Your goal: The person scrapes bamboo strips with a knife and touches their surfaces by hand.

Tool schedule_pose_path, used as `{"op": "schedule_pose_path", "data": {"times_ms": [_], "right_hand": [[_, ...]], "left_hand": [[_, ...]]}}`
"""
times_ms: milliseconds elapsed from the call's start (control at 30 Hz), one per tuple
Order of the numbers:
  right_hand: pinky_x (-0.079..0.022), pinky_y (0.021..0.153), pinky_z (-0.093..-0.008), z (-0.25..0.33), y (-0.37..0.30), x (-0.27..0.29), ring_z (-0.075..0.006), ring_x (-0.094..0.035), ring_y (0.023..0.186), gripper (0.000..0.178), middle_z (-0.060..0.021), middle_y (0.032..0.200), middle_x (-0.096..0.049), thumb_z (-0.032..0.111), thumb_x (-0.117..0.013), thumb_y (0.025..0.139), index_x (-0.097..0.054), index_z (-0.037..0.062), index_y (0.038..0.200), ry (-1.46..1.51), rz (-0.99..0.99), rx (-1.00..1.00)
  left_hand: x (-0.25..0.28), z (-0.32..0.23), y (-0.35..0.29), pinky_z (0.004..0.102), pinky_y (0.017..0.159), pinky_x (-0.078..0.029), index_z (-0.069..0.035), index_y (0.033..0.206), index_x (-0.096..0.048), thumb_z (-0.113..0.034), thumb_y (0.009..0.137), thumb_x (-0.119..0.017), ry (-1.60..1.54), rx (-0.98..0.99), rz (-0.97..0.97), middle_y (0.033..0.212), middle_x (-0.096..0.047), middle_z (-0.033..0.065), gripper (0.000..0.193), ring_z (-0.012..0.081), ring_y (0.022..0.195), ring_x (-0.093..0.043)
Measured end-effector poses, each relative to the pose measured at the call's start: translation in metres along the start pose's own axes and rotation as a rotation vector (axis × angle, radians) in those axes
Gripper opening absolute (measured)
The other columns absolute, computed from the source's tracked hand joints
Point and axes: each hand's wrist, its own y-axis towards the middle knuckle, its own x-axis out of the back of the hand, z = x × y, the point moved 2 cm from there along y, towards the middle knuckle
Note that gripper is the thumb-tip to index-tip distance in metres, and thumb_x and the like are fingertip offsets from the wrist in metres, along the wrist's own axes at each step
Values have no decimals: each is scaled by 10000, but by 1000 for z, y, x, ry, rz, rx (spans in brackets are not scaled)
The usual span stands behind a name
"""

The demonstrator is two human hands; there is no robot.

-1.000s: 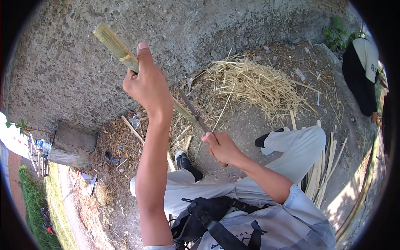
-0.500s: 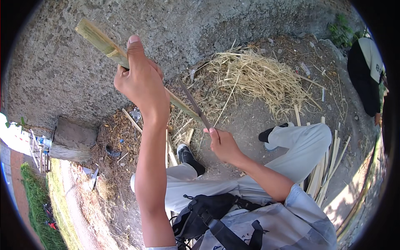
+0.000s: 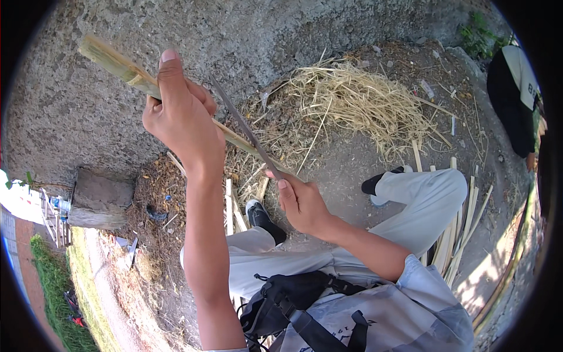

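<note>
My left hand is closed around a split bamboo strip, thumb extended along it. The strip slants from upper left down toward my right hand, and its far end sticks out beyond my left fist. In my right hand is a knife with a long, dark, narrow blade. The blade crosses the strip's lower part at a shallow angle and appears to touch it. My right fingers cover the knife's handle and hide the strip's lower end.
A heap of pale bamboo shavings lies on the dirt ahead, below a rough wall. Long bamboo strips rest beside my right leg. A square block stands at left. Another person is at far right.
Both hands have shifted to the left, carrying the strip with them. The blade now reaches further up and left alongside the strip, and my right hand is closer to the strip's lower end.
</note>
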Motion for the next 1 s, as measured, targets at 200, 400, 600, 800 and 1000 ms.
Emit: {"op": "schedule_pose_path", "data": {"times_ms": [200, 400, 600, 800, 1000], "right_hand": [[-425, 625, -508, -148, -32, -4, -435, -575, 630, 425, -230, 628, -562, 285, -357, 988, -593, -36, 841, -231, 26, -423], [-430, 573, -471, -51, 0, -10, -411, -568, 577, 380, -222, 605, -552, 272, -375, 985, -614, -22, 960, -90, 7, -276], [-438, 523, -324, -107, -24, -27, -170, -540, 498, 361, -75, 554, -503, 240, -374, 1002, -595, -9, 1143, -44, -21, -111], [-461, 669, -538, -202, -22, -7, -468, -595, 710, 446, -281, 718, -602, 304, -358, 979, -627, -21, 833, -521, 143, -424], [-472, 680, -535, -80, -16, -28, -475, -591, 708, 409, -279, 733, -608, 277, -353, 983, -613, -37, 943, -174, -43, -222]], "left_hand": [[18, 2, 5, 262, 384, -193, -135, 565, -355, -260, 890, -631, 9, 15, -78, 453, -285, -22, 444, 72, 377, -262], [18, 4, 13, 270, 392, -170, -145, 545, -328, -251, 884, -633, -14, 13, -71, 460, -273, -25, 468, 74, 386, -227], [27, 5, 18, 274, 410, -171, -146, 554, -318, -254, 884, -625, 14, -7, -91, 479, -253, -26, 464, 79, 407, -231], [41, 7, 22, 272, 431, -160, -151, 594, -303, -249, 892, -614, 13, 9, -136, 516, -210, -36, 442, 73, 445, -212], [41, 8, 22, 272, 443, -148, -156, 617, -295, -241, 896, -614, 16, 14, -136, 537, -187, -39, 432, 74, 460, -192]]}}
